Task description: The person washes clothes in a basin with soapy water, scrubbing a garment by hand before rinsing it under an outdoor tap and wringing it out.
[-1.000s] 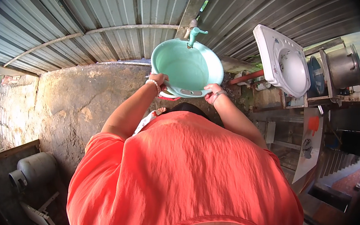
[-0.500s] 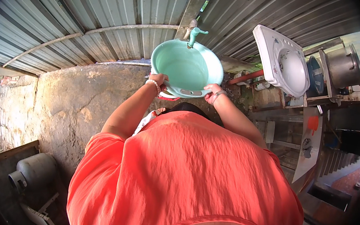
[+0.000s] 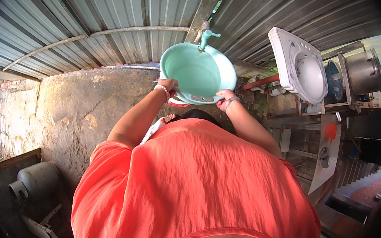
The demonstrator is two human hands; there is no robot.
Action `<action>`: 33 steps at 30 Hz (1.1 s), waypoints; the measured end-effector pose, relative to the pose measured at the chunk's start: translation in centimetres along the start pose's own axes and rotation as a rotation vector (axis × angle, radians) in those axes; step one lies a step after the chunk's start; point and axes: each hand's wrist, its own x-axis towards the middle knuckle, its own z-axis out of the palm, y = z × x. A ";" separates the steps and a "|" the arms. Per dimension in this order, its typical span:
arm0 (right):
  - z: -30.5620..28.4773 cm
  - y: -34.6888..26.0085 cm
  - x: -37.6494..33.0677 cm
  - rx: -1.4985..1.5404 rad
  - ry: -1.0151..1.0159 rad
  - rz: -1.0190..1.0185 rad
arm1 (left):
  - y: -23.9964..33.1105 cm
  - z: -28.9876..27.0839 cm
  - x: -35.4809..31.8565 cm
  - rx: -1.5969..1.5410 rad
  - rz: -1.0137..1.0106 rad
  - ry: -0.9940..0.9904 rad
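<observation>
Both hands hold a mint-green plastic basin (image 3: 198, 73) by its near rim, one at each side. The left hand (image 3: 167, 85), a bead bracelet at its wrist, has its grip closed on the rim's left edge; the right hand (image 3: 225, 100), also with a band at the wrist, has its grip closed on the rim's lower right edge. The basin sits between and just beyond the two grips, tilted so its hollow faces the camera. At its far rim, opposite the grips, a green tap (image 3: 206, 36) points down into it from a pole. A red edge shows just under the basin, between the hands. Beyond the left grip lies a rough, sunlit concrete floor (image 3: 76, 108) bounded by a corrugated metal wall (image 3: 109, 20). Beyond and to the right of the right grip, well apart, a white ceramic washbasin (image 3: 301, 71) stands with a metal pot (image 3: 361, 71) farther off beside it. Left of the person, a grey gas cylinder (image 3: 35, 176) lies in shadow.
</observation>
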 end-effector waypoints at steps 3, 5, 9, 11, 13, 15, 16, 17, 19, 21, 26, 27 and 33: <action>-0.1 0.0 0.3 -0.008 -0.015 0.004 | 0.0 0.0 -0.1 0.003 0.000 0.004; -0.1 0.0 0.3 -0.008 -0.017 0.010 | 0.0 0.1 -0.3 -0.001 -0.003 0.012; 0.2 0.1 -0.1 0.009 0.006 0.002 | 0.0 0.1 -0.6 -0.006 0.007 0.032; 0.2 0.1 -0.1 0.010 0.017 0.007 | 0.1 0.1 -0.8 -0.006 0.005 0.037; 0.2 0.1 -0.2 0.012 0.029 0.013 | 0.2 0.2 -1.0 0.004 -0.002 0.043; 0.2 0.2 -0.4 0.016 0.020 -0.024 | 0.2 0.1 -0.9 -0.001 -0.007 0.035; 0.3 0.3 -0.4 0.013 0.017 -0.023 | 0.3 0.0 -0.8 -0.007 -0.011 0.027; 0.4 0.3 -0.4 0.020 0.012 -0.030 | 0.2 -0.2 -0.5 -0.009 -0.010 0.031; 0.5 0.5 -0.3 0.026 0.010 -0.034 | -0.1 -0.4 0.1 0.018 -0.020 0.009; 0.6 0.9 -0.1 0.047 0.038 -0.080 | 0.0 -0.4 0.0 -0.031 -0.036 0.028; 0.7 1.4 -0.1 0.059 0.030 -0.120 | -1.1 -1.1 0.6 -0.092 -0.106 -0.035; 0.6 1.4 -0.2 0.059 0.026 -0.137 | -0.7 -1.0 -1.0 -0.084 -0.166 -0.066; 0.2 1.7 0.4 0.067 0.038 -0.163 | -1.8 -0.9 -0.7 -0.310 -0.352 -0.201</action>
